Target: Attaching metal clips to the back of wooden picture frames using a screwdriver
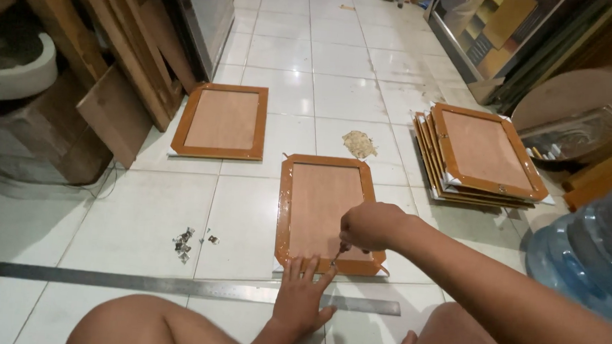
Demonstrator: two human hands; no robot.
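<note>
On the tiled floor [283, 85] the picture frame [326, 212] being worked lies face down near the person's knees; to do this step well, I judge the left hand [302, 299], spread flat with fingertips on the frame's near edge, should press firmly while the right hand [370, 227], closed around a thin tool [338, 255], drives straight down. Counted: one stack of frames [480, 158] at right, one single frame [222, 121] at left, one steel ruler [172, 284], a small heap of metal clips [185, 242].

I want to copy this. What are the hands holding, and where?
Right hand grips a thin tool by its top end. Left hand holds nothing, pressing the frame.
</note>
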